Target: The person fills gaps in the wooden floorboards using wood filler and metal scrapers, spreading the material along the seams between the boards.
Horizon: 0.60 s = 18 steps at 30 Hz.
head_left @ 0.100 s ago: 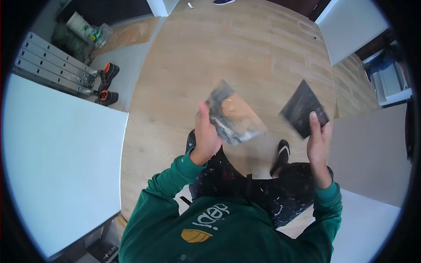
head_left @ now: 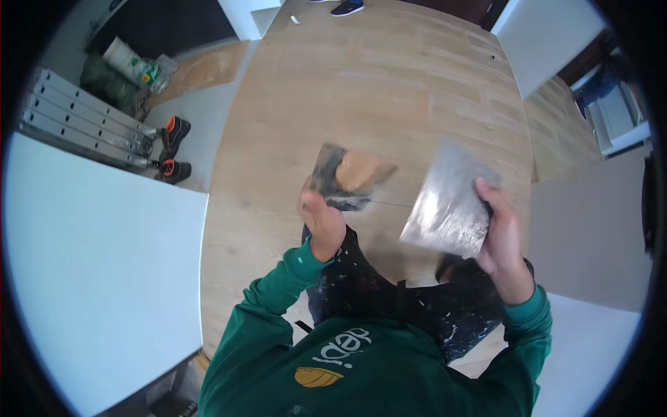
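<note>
My left hand [head_left: 325,224] is closed on the near left side of a dark, smeared flat trowel [head_left: 326,170]. A mound of orange-tan putty [head_left: 354,172] rests on its top face, and motion blurs its right side. My right hand [head_left: 501,240] grips the right edge of a second flat steel trowel [head_left: 448,205], thumb on top and the other fingers mostly underneath. Its broad face is shiny and tilted toward me. The two trowels are apart, held above the floor in front of my legs; any handles are hidden from view.
Light wood flooring [head_left: 347,83] spreads ahead. A white panel [head_left: 104,271] stands at my left, with a folded aluminium ladder [head_left: 87,121] and dark work boots [head_left: 174,172] beyond it. A grey panel [head_left: 587,236] is at my right. Another person's shoe [head_left: 347,8] shows at the far edge.
The right trowel has turned from its dark face to its shiny one and come left toward the other. The left trowel has shifted slightly left and tilted, still carrying the putty.
</note>
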Motion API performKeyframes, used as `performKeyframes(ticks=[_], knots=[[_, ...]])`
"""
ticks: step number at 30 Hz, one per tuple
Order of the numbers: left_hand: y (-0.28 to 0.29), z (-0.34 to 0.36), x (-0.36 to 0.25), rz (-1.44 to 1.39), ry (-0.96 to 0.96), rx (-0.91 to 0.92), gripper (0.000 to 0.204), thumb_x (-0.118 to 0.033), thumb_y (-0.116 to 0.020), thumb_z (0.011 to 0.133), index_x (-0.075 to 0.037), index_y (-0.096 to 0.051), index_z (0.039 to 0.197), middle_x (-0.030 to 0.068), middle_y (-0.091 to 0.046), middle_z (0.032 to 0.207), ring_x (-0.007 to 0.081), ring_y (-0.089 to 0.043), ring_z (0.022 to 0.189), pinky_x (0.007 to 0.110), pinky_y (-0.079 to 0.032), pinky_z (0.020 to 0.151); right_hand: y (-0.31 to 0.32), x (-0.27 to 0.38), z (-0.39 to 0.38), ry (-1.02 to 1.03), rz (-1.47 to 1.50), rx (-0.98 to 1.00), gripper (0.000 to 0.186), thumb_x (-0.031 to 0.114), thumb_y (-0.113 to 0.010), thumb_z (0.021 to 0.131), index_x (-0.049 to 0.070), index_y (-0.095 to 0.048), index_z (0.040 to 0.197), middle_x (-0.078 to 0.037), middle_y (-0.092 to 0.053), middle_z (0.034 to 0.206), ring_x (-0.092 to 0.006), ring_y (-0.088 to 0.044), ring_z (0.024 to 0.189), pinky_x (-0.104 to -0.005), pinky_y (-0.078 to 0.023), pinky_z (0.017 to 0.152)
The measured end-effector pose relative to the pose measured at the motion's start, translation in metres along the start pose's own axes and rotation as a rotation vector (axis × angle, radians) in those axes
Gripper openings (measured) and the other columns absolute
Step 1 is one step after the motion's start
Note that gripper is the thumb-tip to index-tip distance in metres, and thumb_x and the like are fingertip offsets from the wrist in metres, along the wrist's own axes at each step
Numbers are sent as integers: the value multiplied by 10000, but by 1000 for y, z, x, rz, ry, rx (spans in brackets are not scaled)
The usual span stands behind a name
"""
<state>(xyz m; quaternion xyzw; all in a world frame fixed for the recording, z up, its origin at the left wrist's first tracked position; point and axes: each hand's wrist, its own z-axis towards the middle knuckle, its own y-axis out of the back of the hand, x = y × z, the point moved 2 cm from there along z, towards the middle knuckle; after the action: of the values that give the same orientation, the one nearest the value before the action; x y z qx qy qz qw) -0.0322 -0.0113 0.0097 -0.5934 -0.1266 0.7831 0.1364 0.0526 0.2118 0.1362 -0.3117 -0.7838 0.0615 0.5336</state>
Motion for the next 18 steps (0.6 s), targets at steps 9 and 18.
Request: performKeyframes(ticks=[9, 18], knots=[[7, 24, -34, 322, -1094, 530, 587, -484, -380, 997, 57, -545, 1157, 276, -620, 1117, 464, -640, 1004, 503, -567, 821, -68, -19, -12, -304, 58, 117, 338, 219, -519, 960, -17, -500, 1200, -152, -610, 1144, -254, -644, 1004, -403, -542, 886], [76, 44, 61, -89, 24, -557, 547, -452, -357, 1028, 21, -557, 1216, 171, -625, 1192, 311, -633, 975, 413, -529, 846, -74, -30, 91, -369, 76, 376, 372, 209, -535, 934, -24, -526, 1223, -152, -631, 1156, -274, -649, 1019, -427, -510, 942]])
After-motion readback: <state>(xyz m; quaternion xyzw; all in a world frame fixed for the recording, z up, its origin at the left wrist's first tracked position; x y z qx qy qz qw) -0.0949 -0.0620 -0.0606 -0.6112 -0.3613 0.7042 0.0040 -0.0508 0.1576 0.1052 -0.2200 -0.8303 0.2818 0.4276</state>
